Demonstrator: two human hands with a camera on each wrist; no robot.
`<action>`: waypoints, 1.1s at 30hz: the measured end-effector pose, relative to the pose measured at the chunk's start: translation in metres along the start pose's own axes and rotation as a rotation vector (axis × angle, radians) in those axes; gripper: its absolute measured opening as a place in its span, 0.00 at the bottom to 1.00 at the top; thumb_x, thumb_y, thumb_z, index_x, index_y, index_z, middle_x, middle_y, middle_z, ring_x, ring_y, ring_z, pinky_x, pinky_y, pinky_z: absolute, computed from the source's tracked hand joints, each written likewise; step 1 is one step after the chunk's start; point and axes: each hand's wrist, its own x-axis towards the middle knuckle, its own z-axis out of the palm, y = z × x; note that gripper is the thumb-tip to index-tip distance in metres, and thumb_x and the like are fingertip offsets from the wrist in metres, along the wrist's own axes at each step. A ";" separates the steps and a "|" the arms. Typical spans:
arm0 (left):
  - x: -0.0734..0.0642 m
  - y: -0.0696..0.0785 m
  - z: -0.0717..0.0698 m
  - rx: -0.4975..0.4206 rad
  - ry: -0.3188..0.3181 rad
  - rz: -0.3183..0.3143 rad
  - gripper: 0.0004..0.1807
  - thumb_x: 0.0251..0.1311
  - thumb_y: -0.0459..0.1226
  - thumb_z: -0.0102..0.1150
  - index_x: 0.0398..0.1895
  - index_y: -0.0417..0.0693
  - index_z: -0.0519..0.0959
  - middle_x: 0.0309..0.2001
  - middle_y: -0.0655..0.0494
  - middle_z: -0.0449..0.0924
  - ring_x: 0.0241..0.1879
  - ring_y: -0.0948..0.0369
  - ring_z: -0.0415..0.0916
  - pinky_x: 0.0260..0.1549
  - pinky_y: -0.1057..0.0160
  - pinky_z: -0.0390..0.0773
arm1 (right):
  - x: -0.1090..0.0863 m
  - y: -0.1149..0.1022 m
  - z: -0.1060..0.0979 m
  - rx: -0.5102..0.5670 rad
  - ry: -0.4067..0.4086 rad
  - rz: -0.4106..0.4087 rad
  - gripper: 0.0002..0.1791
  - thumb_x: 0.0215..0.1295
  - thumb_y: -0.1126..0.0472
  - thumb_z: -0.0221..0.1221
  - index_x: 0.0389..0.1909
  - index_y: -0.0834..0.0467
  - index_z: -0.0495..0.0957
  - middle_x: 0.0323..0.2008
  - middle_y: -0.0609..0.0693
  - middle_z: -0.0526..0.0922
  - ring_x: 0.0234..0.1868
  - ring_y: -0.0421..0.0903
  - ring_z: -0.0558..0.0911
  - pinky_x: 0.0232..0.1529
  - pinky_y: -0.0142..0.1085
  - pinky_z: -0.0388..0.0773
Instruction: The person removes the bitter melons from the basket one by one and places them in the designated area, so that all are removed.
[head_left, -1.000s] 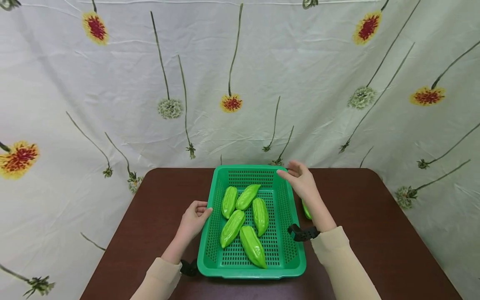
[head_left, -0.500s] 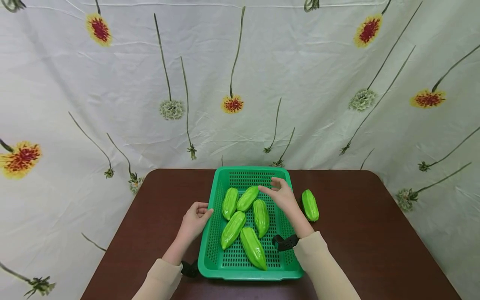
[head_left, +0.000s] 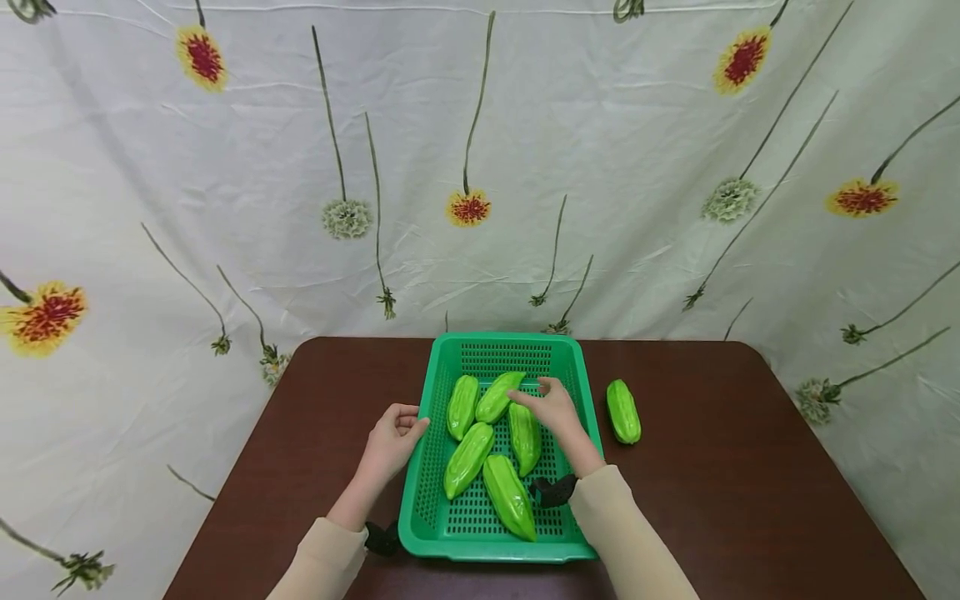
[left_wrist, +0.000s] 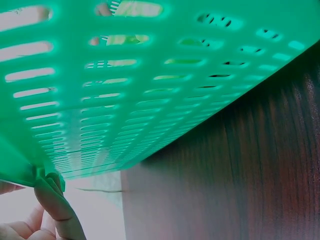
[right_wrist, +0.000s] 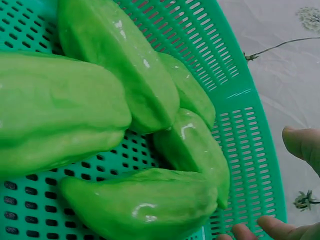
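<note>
"What's that hanging over there?"

"A pale flowered cloth [head_left: 645,142], behind everything. Before it stands a dark wooden table [head_left: 697,508], and on that a green basket [head_left: 495,552]. Call the basket a clock, with twelve at the end nearest the cloth."

"And the person's hands?"

"The left hand [head_left: 392,437] is at nine, pinching the rim between thumb and fingers, I'd guess to steady it. The right hand [head_left: 553,406] hangs over the basket between one and two, thumb and fingers parted, grasping nothing."

"Not touching anything?"

"I can't tell whether the thumb grazes something below. It certainly isn't wrapped round anything."

"Where are the vegetables?"

"Five lie in the basket, all green and ridged: an eleven o'clock vegetable [head_left: 462,408], a twelve o'clock vegetable [head_left: 497,399], a two o'clock vegetable [head_left: 525,443] close to the centre, a six o'clock vegetable [head_left: 508,496] and an eight o'clock vegetable [head_left: 468,460]. A lone vegetable [head_left: 623,412] lies on the tabletop outside, between two and three."

"Anything smaller?"

"Only the black band [head_left: 553,492] at the right wrist."

"So which step is this?"

"A reach, by my reading: lining up over the basket with no grip made. The ones at twelve and two are nearest that hand."

"And next?"

"It seems to call for lowering the right hand and closing thumb and fingers across one glossy body, without nudging its close neighbours, while the left holds the rim."
</note>
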 end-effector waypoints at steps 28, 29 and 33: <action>-0.003 0.001 -0.001 0.001 0.009 0.005 0.18 0.69 0.38 0.58 0.55 0.36 0.74 0.44 0.41 0.78 0.41 0.52 0.79 0.37 0.58 0.79 | -0.001 0.022 0.020 -0.246 0.022 0.114 0.40 0.57 0.52 0.70 0.61 0.73 0.66 0.58 0.72 0.71 0.57 0.66 0.75 0.53 0.54 0.77; -0.003 0.001 -0.001 0.000 0.009 0.006 0.18 0.68 0.38 0.58 0.55 0.35 0.74 0.44 0.41 0.79 0.41 0.52 0.79 0.37 0.58 0.79 | -0.001 0.023 0.020 -0.251 0.021 0.112 0.40 0.57 0.52 0.70 0.60 0.73 0.67 0.57 0.71 0.71 0.55 0.65 0.75 0.52 0.54 0.77; -0.003 0.000 -0.001 -0.004 0.008 0.006 0.18 0.68 0.38 0.58 0.55 0.35 0.74 0.44 0.41 0.79 0.41 0.52 0.79 0.37 0.57 0.79 | -0.001 0.025 0.021 -0.260 0.015 0.102 0.37 0.57 0.53 0.70 0.58 0.73 0.68 0.54 0.70 0.73 0.52 0.63 0.77 0.49 0.52 0.78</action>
